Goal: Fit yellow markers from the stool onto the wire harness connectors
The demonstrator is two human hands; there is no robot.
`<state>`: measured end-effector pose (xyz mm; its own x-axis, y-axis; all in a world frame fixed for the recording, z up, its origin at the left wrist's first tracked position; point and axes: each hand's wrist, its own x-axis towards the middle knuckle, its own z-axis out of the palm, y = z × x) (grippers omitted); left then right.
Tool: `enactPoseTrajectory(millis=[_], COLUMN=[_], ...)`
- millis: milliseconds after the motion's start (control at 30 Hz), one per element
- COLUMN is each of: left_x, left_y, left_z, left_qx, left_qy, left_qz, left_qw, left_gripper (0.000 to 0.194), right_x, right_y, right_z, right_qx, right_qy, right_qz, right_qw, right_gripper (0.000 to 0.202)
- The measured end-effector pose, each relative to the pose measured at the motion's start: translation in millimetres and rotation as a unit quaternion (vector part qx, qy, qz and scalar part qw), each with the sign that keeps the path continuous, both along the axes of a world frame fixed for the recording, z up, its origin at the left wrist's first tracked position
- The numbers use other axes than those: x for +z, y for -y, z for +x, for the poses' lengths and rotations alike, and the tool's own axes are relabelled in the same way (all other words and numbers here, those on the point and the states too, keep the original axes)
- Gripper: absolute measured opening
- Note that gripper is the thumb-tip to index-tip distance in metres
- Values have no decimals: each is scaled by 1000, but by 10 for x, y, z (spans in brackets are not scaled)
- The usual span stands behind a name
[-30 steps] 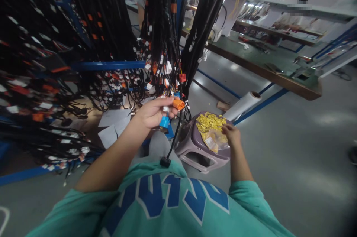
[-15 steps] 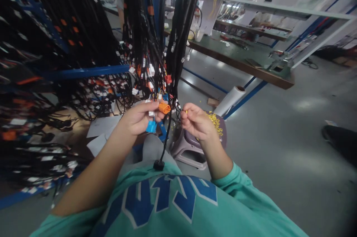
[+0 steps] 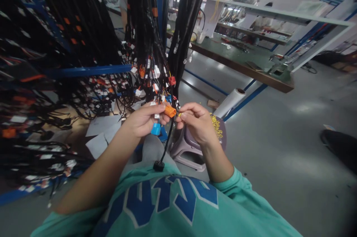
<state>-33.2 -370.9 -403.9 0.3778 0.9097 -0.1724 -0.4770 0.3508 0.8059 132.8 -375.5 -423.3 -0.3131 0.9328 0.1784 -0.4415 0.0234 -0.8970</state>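
Note:
My left hand (image 3: 145,120) is closed on an orange connector (image 3: 170,111), whose open end faces right. Just below those fingers hangs a blue connector (image 3: 156,129), and a white one shows partly between them. My right hand (image 3: 196,122) pinches a small yellow piece (image 3: 179,115) between thumb and fingertips, close to the mouth of the orange connector; whether they touch I cannot tell. Several yellow pieces (image 3: 216,127) like it lie on a mauve plastic stool (image 3: 189,151) behind my right wrist.
Black cable bundles (image 3: 142,18) with white, red and orange connectors hang ahead from a blue frame (image 3: 89,71). A workbench (image 3: 245,60) stands to the right, with a roll of clear film (image 3: 230,102) leaning by its leg. Paper sheets (image 3: 103,125) lie at left.
My right hand has moved left, bringing the yellow piece close to the orange connector. My left hand and the connector have shifted slightly right.

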Motion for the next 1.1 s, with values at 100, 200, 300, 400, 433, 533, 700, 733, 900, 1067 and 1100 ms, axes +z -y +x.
enactPoseTrajectory(millis=[100, 200, 300, 400, 433, 533, 700, 733, 900, 1067, 1100], left_x=[-15, -21, -12, -7, -9, -24, -30, -26, 0, -11, -16], left_y=[9, 9, 10, 16, 18, 25, 26, 25, 27, 22, 20], left_z=[28, 47, 56, 63, 66, 74, 80, 81, 91, 102, 102], left_qx=[14, 24, 25, 35, 35, 38, 38, 37, 50, 51, 47], left_qy=[4, 18, 25, 30, 32, 35, 22, 16, 7, 15, 16], left_qz=[3, -6, -16, -26, -28, -26, -17, -19, -38, -36, -34], left_qw=[1000, 1000, 999, 999, 998, 998, 999, 999, 998, 998, 998], left_gripper=[6, 9, 11, 12, 12, 10, 12, 13, 18, 15, 15], right_x=[17, 20, 12, -7, -13, -22, -26, -30, -58, -73, -75], right_y=[39, 73, 102, 126, 131, 132, 93, 87, 81, 85, 85], right_z=[-14, -14, -5, 1, 0, -12, -67, -81, -135, -149, -149], right_qx=[-50, -54, -53, -87, -105, -168, -225, -224, -214, -224, -227], right_qy=[34, 52, 61, 85, 101, 164, 218, 219, 205, 199, 202], right_qz=[40, 61, 66, 87, 102, 184, 314, 319, 318, 312, 310], right_qw=[997, 995, 995, 989, 984, 955, 896, 894, 901, 902, 901], right_gripper=[21, 16, 16, 13, 12, 7, 6, 6, 6, 7, 7])
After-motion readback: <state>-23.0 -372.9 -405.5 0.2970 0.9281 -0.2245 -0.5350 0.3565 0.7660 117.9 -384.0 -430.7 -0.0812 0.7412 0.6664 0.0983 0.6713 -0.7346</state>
